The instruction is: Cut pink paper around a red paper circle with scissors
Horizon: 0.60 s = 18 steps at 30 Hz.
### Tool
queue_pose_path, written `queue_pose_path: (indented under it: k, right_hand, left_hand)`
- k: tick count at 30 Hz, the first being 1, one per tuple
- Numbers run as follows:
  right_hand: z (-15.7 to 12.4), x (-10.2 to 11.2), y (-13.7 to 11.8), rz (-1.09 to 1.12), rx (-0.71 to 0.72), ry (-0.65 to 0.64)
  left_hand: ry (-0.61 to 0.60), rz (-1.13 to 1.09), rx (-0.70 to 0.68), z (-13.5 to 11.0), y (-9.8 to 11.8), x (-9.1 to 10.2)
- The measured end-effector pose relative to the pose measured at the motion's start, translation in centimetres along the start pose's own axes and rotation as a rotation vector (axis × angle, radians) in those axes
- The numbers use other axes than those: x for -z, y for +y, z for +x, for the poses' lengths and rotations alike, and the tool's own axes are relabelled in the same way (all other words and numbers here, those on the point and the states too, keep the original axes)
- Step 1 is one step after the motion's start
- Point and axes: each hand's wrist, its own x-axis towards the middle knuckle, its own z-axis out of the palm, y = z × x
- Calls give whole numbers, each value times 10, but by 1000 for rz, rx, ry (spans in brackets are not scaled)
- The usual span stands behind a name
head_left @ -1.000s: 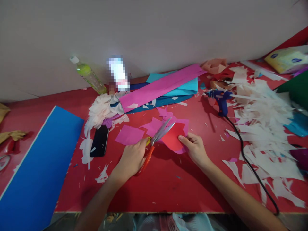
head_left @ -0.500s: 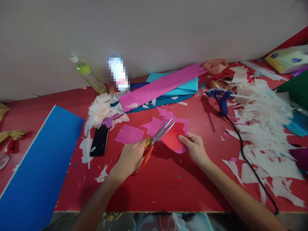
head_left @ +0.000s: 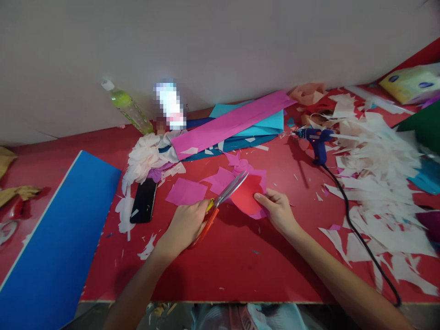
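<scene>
My left hand (head_left: 187, 227) is closed around the orange and yellow handles of a pair of scissors (head_left: 229, 189). The blades point up and to the right, nearly together, along the left edge of a red paper piece (head_left: 248, 195). Under that piece lies pink paper (head_left: 263, 178), its edge showing around the red. My right hand (head_left: 280, 211) pinches both papers at their right side, thumb on top. Just beyond the blades, pink scraps (head_left: 220, 179) and a pink square (head_left: 185, 191) rest on the red table (head_left: 237, 270).
A blue glue gun (head_left: 318, 144) with a black cord stands at right, beside a heap of white paper strips (head_left: 374, 160). Left are a black phone (head_left: 143, 201), a white paper flower (head_left: 144, 156) and a blue board (head_left: 65, 233). Folded pink paper (head_left: 233, 121) and a bottle (head_left: 130, 110) are behind.
The scissor blades have closed further along the red paper's edge. Both hands stay in nearly the same place, still holding the scissors and the papers.
</scene>
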Motion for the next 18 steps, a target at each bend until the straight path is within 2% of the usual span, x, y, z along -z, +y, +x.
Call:
queue_pose_path:
  k: [9,18]
  right_hand:
    - [1,0,0,-48,21,16]
    - [0,-1,-2,-75,11,-11]
  left_hand:
    - [-30,-27,5,-2,1,2]
    - [21,-9,-33,1,-3,-2]
